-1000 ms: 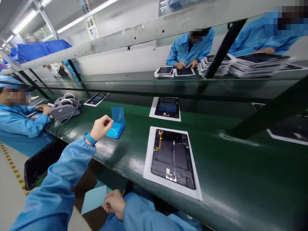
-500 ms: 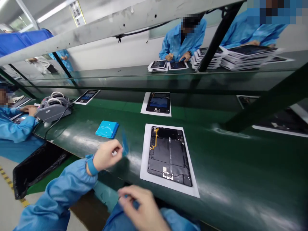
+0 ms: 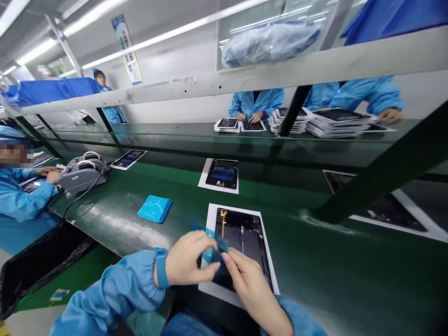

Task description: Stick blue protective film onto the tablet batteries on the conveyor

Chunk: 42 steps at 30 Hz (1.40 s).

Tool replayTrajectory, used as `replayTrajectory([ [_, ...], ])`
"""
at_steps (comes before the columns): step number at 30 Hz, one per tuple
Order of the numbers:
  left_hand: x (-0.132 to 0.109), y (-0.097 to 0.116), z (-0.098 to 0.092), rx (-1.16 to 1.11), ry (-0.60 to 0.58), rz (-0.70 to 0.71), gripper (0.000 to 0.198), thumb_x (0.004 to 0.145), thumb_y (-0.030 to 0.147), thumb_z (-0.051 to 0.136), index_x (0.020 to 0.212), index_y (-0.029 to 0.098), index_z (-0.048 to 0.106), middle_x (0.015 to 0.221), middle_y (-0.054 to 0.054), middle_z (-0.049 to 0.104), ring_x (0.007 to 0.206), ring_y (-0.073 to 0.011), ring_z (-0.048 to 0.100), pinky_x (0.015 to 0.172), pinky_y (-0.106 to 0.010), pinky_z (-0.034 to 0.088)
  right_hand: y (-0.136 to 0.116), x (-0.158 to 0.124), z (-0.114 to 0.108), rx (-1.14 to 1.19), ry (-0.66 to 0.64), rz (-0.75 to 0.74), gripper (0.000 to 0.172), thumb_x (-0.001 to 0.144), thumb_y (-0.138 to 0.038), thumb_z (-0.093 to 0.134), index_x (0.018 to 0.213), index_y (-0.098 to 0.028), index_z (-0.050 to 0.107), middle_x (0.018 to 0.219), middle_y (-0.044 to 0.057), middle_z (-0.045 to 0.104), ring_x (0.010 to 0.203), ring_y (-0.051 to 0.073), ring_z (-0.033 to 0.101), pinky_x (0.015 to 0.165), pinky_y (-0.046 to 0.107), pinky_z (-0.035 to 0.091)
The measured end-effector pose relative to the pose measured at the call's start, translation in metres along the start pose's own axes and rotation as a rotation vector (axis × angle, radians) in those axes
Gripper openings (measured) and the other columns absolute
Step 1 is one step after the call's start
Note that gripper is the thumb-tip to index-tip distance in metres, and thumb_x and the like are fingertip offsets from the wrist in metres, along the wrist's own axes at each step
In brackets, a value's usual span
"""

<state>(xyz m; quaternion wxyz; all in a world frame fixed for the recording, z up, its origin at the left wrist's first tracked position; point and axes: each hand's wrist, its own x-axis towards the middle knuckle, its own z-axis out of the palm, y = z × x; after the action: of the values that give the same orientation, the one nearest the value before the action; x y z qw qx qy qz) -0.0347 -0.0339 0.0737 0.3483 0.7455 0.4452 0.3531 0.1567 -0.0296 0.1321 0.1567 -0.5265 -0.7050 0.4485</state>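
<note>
A thin see-through blue film [image 3: 209, 255] is between my two hands, over the lower left of an opened tablet [image 3: 245, 233]. My left hand [image 3: 189, 256], with a blue band at the wrist, has its bent fingers on the film; its thumb stands a little apart from them. My right hand [image 3: 250, 282] pinches the film's edge between thumb and fingers. The tablet lies on a white paper sheet [image 3: 212, 214], showing its black inside and a yellow flex cable [image 3: 223, 222]. My hands hide its lower left part. Left of it sits a stack of blue films [image 3: 154, 208].
Farther back on the green bench [image 3: 336, 275] lies another tablet [image 3: 222, 173] on paper. A grey machine [image 3: 84, 175] with white rings and a cable stands at left, near a co-worker [image 3: 24, 196]. A dark slanted post [image 3: 381, 163] rises at right. Co-workers sit beyond, by stacked tablets [image 3: 339, 122].
My left hand has moved right with the blue film, and my right hand has come up from my lap to pinch it. The view has tilted up.
</note>
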Motion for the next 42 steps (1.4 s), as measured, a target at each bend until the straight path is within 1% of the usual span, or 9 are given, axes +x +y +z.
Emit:
replayTrajectory([
  [3, 0.013, -0.01, -0.018, 0.273, 0.167, 0.021, 0.04, 0.093, 0.042, 0.064, 0.126, 0.021, 0.058, 0.117, -0.011, 0.066, 0.106, -0.0264, 0.062, 0.09, -0.044, 0.052, 0.01, 0.005, -0.015, -0.129, 0.061, -0.165, 0.03, 0.105, -0.025, 0.045, 0.108, -0.02, 0.074, 0.095, 0.007, 0.071, 0.085, 0.015, 0.07, 0.077, 0.024, 0.057],
  [8, 0.037, -0.032, -0.024, 0.121, -0.07, 0.156, 0.017, 0.103, 0.031, 0.053, 0.095, 0.022, 0.066, 0.094, -0.001, 0.07, 0.089, -0.0152, 0.064, 0.081, -0.03, 0.047, 0.025, 0.003, -0.029, -0.264, 0.179, -0.257, 0.025, 0.1, -0.02, 0.055, 0.118, -0.021, 0.073, 0.097, 0.005, 0.075, 0.086, 0.015, 0.073, 0.08, 0.025, 0.06],
  [11, 0.048, -0.042, -0.013, -0.06, -0.075, 0.113, 0.016, 0.103, 0.032, 0.054, 0.105, 0.02, 0.065, 0.102, -0.004, 0.07, 0.095, -0.0159, 0.065, 0.085, -0.029, 0.052, 0.035, 0.004, -0.038, -0.278, 0.3, -0.111, 0.014, 0.095, -0.029, 0.065, 0.094, -0.022, 0.077, 0.085, 0.003, 0.077, 0.075, 0.016, 0.073, 0.076, 0.027, 0.061],
  [15, 0.05, -0.064, 0.007, -0.052, 0.023, -0.096, 0.035, 0.099, 0.037, 0.058, 0.129, 0.018, 0.054, 0.114, -0.011, 0.065, 0.095, -0.0193, 0.063, 0.083, -0.034, 0.054, 0.057, 0.013, -0.065, -0.113, 0.377, 0.239, 0.029, 0.085, -0.048, 0.074, 0.078, -0.019, 0.076, 0.068, 0.004, 0.073, 0.059, 0.017, 0.067, 0.061, 0.03, 0.058],
  [18, 0.042, -0.087, 0.025, -0.084, -0.244, -0.009, 0.016, 0.098, 0.034, 0.06, 0.105, 0.02, 0.063, 0.082, -0.001, 0.064, 0.072, -0.014, 0.058, 0.07, -0.028, 0.045, 0.082, 0.017, -0.087, 0.128, 0.407, 0.465, 0.042, 0.073, -0.056, 0.081, 0.076, -0.015, 0.073, 0.058, 0.002, 0.067, 0.048, 0.013, 0.059, 0.047, 0.025, 0.049],
  [22, 0.027, -0.108, 0.051, -0.226, -0.511, 0.136, 0.022, 0.09, 0.043, 0.074, 0.101, 0.024, 0.071, 0.084, 0.0, 0.069, 0.077, -0.0146, 0.06, 0.074, -0.027, 0.041, 0.108, 0.016, -0.094, 0.32, 0.456, 0.604, 0.048, 0.061, -0.055, 0.09, 0.076, -0.014, 0.069, 0.055, -0.001, 0.062, 0.045, 0.008, 0.052, 0.044, 0.02, 0.043],
  [28, 0.021, -0.109, 0.075, -0.21, -0.401, 0.286, 0.038, 0.094, 0.053, 0.061, 0.106, 0.018, 0.069, 0.088, -0.005, 0.069, 0.08, -0.0173, 0.057, 0.072, -0.03, 0.035, 0.12, 0.014, -0.086, 0.319, 0.387, 0.72, 0.042, 0.065, -0.047, 0.091, 0.076, -0.014, 0.068, 0.054, -0.003, 0.061, 0.042, 0.006, 0.05, 0.04, 0.017, 0.04],
  [32, 0.025, -0.108, 0.079, -0.208, -0.385, 0.369, 0.028, 0.098, 0.047, 0.059, 0.102, 0.02, 0.068, 0.086, -0.002, 0.068, 0.077, -0.0171, 0.054, 0.069, -0.031, 0.033, 0.121, 0.008, -0.087, 0.272, 0.375, 0.764, 0.036, 0.069, -0.043, 0.09, 0.077, -0.015, 0.069, 0.056, -0.001, 0.064, 0.042, 0.007, 0.052, 0.039, 0.017, 0.041],
  [42, 0.028, -0.112, 0.078, -0.292, -0.456, 0.252, 0.028, 0.102, 0.049, 0.052, 0.102, 0.026, 0.069, 0.082, 0.001, 0.065, 0.074, -0.015, 0.055, 0.065, -0.033, 0.028, 0.101, 0.003, -0.088, -0.218, 0.357, 0.597, 0.02, 0.074, -0.031, 0.088, 0.073, -0.019, 0.072, 0.056, 0.0, 0.066, 0.043, 0.012, 0.057, 0.037, 0.023, 0.043],
])
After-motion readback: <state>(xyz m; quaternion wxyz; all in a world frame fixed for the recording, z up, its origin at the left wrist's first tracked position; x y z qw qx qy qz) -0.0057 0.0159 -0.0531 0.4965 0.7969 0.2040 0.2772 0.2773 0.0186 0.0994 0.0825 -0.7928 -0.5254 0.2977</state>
